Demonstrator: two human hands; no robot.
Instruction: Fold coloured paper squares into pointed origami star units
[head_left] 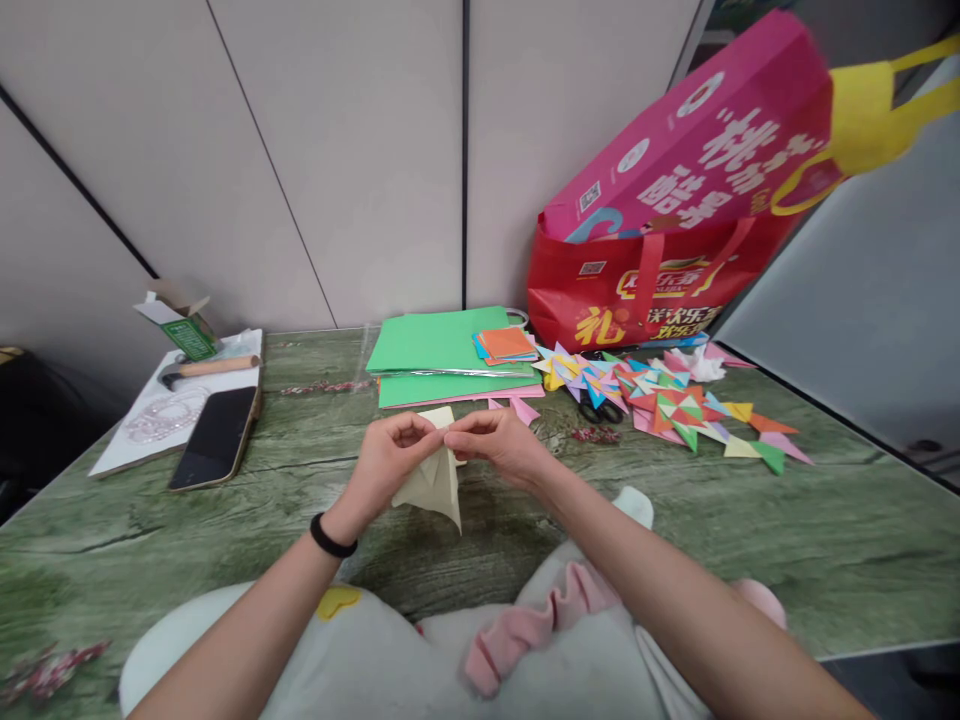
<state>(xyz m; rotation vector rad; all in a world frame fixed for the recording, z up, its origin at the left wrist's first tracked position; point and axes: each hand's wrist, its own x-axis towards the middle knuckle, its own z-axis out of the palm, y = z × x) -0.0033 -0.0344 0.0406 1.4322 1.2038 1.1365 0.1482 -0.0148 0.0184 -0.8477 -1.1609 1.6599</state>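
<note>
A pale yellow sheet of paper (435,490), partly folded, hangs between my hands above the table. My left hand (390,455), with a black band at the wrist, pinches its upper part between thumb and fingers. From the other side my right hand (499,445) pinches the same paper at its upper edge, the fingertips of both hands almost meeting. Some of the folds are hidden behind my fingers. Just beyond my right hand lies a pink folded paper piece (523,409).
Green paper sheets (435,340) lie behind my hands, with small colored squares (506,345) on top. Many folded paper pieces (675,405) and black scissors (600,408) lie right, before a red bag (645,290). A phone (214,435) and hammer (217,367) lie left. A plush cushion (390,650) is nearest me.
</note>
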